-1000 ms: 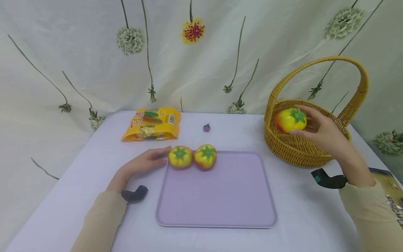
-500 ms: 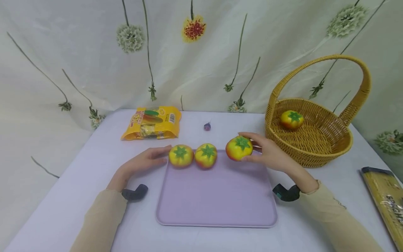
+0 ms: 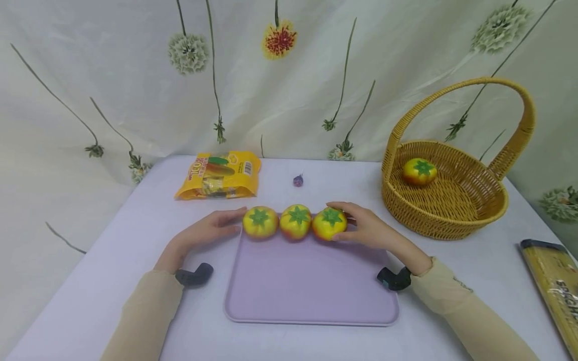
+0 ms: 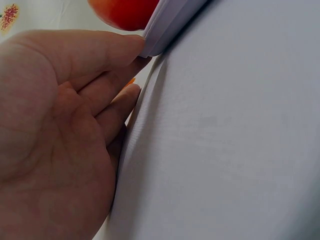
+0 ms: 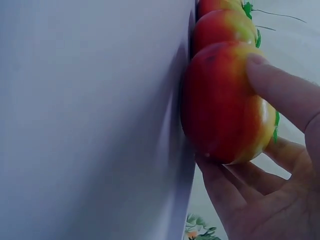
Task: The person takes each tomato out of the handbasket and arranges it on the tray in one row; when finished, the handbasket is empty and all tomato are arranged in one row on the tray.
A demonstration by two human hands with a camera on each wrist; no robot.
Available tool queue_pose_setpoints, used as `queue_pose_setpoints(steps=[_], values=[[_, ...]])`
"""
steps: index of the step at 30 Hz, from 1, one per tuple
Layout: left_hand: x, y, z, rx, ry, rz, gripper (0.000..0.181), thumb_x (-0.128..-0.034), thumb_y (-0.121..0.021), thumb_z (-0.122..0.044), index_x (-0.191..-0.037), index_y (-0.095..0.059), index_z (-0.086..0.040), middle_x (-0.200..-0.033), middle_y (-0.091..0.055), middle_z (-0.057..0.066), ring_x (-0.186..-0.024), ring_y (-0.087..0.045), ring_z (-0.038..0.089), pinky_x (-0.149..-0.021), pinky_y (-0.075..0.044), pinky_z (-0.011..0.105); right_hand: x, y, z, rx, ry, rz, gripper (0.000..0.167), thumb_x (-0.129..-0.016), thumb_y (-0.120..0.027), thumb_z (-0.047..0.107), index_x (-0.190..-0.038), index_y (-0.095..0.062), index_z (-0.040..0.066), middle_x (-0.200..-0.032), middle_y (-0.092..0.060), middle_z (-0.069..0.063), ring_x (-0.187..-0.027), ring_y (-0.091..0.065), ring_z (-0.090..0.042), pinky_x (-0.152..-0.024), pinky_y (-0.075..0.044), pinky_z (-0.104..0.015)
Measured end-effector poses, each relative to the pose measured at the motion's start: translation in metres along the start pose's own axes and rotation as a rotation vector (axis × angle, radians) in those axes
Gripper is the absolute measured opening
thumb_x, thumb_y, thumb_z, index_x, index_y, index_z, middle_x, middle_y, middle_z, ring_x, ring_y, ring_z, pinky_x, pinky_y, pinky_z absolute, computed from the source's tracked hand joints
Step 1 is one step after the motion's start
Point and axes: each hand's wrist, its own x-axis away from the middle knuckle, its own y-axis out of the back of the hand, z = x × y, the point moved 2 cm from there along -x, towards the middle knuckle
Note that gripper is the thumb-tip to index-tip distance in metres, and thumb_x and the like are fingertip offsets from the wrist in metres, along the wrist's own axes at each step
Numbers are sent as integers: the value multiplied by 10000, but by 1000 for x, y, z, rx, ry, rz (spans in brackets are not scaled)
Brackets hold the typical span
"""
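Note:
My right hand [image 3: 363, 226] grips a yellow-red toy persimmon [image 3: 329, 224] with a green leafy top, at the far edge of the lilac tray [image 3: 311, 286]. In the right wrist view, the thumb lies on the held persimmon [image 5: 225, 100] and the fingers curl round its other side. Two more persimmons stand in a row to its left, the middle one [image 3: 295, 223] and the left one [image 3: 260, 223]. At the tray's far left corner, my left hand [image 3: 209, 230] holds the rim between thumb and fingers, beside the left persimmon.
A wicker basket [image 3: 433, 223] with a tall handle stands at the back right, with one more persimmon [image 3: 419, 172] inside. A yellow snack bag [image 3: 219, 175] lies at the back left. A small purple object [image 3: 298, 180] is behind the tray, and a gold packet [image 3: 553, 291] lies at the right.
My right hand has carried a persimmon out of the basket, leftward and down onto the tray beside the other two. The left hand has stayed at the tray corner.

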Motion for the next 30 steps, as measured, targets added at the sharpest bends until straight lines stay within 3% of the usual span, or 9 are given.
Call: queue_pose_setpoints(steps=[13,22,26,30], values=[[-2,1,3,-5,6,0,487,-929,-589,-245,-1380,-475,-104,-1448,-377,71,-1359,-232,283,-1083,-138,524,1,0,-2,6,-19,30,732,-824,-733,129,-1422,-336,-17,-1413,-368,-203,-1266,-386,-317,-997,-373,-422],[-1,0,2,-4,4,3,490,-931,-584,-252,-1383,-470,-99,-1447,-376,78,-1360,-230,289,-1081,-137,528,3,6,2,72,5,-1,766,-800,-760,175,-1423,-350,1,-1408,-387,-189,-1253,-396,-331,-1000,-366,-448],[-2,0,3,5,-2,4,494,-930,-587,-246,-1383,-467,-89,-1448,-373,85,-1359,-229,291,-1083,-139,521,8,17,10,83,13,-7,761,-816,-746,206,-1436,-341,28,-1432,-364,-168,-1251,-393,-348,-1015,-339,-472],[-1,0,2,4,-2,2,499,-930,-588,-249,-1384,-464,-86,-1449,-372,87,-1360,-228,292,-1083,-142,520,16,42,22,46,20,-22,740,-843,-716,175,-1447,-315,32,-1464,-324,-145,-1290,-352,-323,-1047,-287,-465]])
